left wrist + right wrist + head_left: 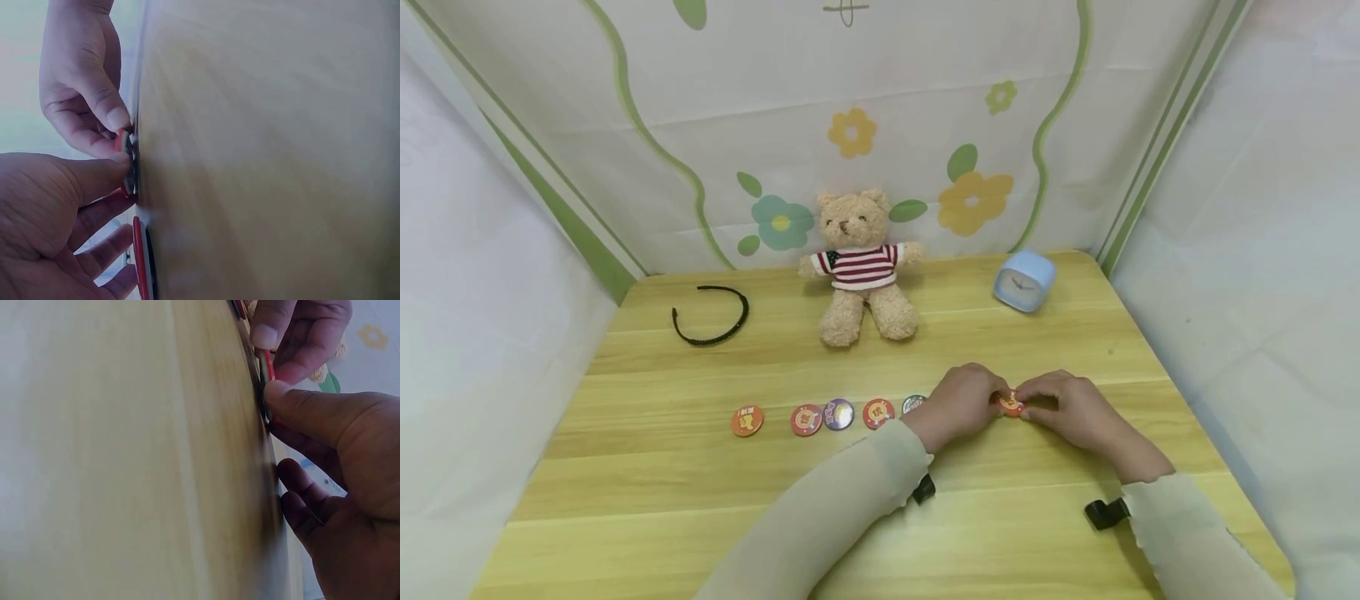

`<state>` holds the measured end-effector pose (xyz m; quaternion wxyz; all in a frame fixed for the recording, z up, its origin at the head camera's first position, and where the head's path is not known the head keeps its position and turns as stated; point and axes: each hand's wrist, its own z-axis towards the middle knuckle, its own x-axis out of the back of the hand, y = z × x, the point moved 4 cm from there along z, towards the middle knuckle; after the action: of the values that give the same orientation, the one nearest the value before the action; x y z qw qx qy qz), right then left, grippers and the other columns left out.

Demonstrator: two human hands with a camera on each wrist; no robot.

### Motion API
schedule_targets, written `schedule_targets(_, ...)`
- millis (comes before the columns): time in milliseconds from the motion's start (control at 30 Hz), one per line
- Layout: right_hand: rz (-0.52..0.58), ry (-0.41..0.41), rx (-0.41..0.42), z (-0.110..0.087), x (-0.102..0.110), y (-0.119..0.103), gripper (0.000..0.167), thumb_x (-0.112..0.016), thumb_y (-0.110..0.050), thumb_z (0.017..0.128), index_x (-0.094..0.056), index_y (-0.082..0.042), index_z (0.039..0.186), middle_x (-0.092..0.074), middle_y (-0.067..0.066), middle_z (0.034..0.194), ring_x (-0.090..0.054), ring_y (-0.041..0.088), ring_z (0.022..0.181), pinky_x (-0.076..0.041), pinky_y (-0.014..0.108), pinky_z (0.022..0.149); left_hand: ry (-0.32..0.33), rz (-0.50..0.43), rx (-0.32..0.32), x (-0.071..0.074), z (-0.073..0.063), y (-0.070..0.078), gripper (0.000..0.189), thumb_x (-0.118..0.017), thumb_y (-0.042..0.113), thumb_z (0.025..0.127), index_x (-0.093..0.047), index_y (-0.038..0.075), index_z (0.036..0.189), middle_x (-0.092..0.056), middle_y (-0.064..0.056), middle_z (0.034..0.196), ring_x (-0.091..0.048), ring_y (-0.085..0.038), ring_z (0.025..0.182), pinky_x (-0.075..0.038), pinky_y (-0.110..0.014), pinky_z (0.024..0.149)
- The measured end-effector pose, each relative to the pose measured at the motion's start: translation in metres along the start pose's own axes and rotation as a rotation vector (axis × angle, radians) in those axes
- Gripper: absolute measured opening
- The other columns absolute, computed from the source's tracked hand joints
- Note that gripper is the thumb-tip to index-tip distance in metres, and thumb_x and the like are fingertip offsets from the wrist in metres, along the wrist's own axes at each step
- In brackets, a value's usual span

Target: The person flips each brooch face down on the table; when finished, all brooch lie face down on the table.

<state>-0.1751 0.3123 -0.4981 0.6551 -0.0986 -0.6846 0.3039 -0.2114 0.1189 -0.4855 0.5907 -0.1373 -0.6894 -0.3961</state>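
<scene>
While the red badge [1012,406] is pinched at its left edge by the left hand [967,407], its right edge is pinched by the right hand [1078,411], thumb-finger gaps narrow. Its face is partly covered by fingertips; contact with the surface [1022,525] can't be told. Dark-rimmed badge [913,403] is partly hidden by left hand.

Curtained booth [475,292], flower-print backdrop [917,75], white side cloth [1262,275], wood-grain tabletop [662,475]

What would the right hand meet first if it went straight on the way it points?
The right hand already grips a red badge; straight past that, it would likely meet the left hand, which holds the same badge from the other side. Their gap is hard to judge.
</scene>
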Motion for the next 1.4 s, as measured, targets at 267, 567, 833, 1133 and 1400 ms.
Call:
schedule_targets(267, -0.023, 0.062, 0.022, -0.007, 0.008, 0.0, 0.018, -0.073, -0.02, 0.106, -0.085, -0.025, 0.12, -0.082, 0.002, 0.119, -0.075, 0.032, 0.116, -0.06, 0.057, 0.099, -0.029, 0.028, 0.001, 0.0, -0.001, 0.0, 0.028, -0.062, 0.03, 0.113, -0.079, 0.031, 0.136, -0.077, 0.016, 0.132, -0.071, -0.005, 0.123, -0.054, -0.025, 0.108)
schedule_targets(567, -0.016, 0.119, 0.022, -0.001, 0.007, -0.005, 0.016, -0.073, -0.018, 0.107, -0.084, -0.018, 0.118, -0.084, 0.003, 0.113, -0.08, 0.027, 0.107, -0.064, 0.051, 0.092, 0.02, 0.021, 0.067, 0.006, 0.0, 0.0, 0.028, -0.059, 0.024, 0.114, -0.082, 0.033, 0.128, -0.081, 0.015, 0.116, -0.072, -0.003, 0.097, -0.058, -0.024, 0.088)
schedule_targets(833, -0.008, 0.095, -0.009, 0.003, 0.002, -0.003, 0.018, -0.083, -0.012, 0.098, -0.07, -0.021, 0.107, -0.079, -0.008, 0.096, -0.075, 0.011, 0.091, -0.062, 0.031, 0.083, 0.041, -0.012, 0.108, 0.003, 0.002, 0.001, 0.025, -0.064, 0.024, 0.111, -0.07, 0.028, 0.136, -0.077, 0.011, 0.099, -0.068, -0.007, 0.087, -0.055, -0.024, 0.077)
schedule_targets(1133, 0.033, 0.018, -0.032, 0.001, 0.0, 0.001, 0.029, -0.085, -0.014, 0.097, -0.075, -0.019, 0.123, -0.08, -0.006, 0.108, -0.075, 0.015, 0.102, -0.062, 0.036, 0.09, 0.041, 0.02, 0.077, 0.001, 0.005, 0.005, 0.013, -0.071, 0.026, 0.107, -0.071, 0.027, 0.12, -0.075, 0.013, 0.095, -0.065, -0.005, 0.085, -0.05, -0.023, 0.074)
schedule_targets(1400, 0.011, 0.026, -0.039, -0.006, 0.005, 0.005, 0.037, -0.086, -0.019, 0.096, -0.079, -0.02, 0.133, -0.079, 0.006, 0.13, -0.069, 0.038, 0.128, -0.054, 0.063, 0.108, 0.049, 0.036, 0.014, -0.003, 0.007, 0.007, 0.019, -0.076, 0.026, 0.104, -0.08, 0.032, 0.121, -0.08, 0.018, 0.109, -0.069, -0.005, 0.099, -0.053, -0.022, 0.09)
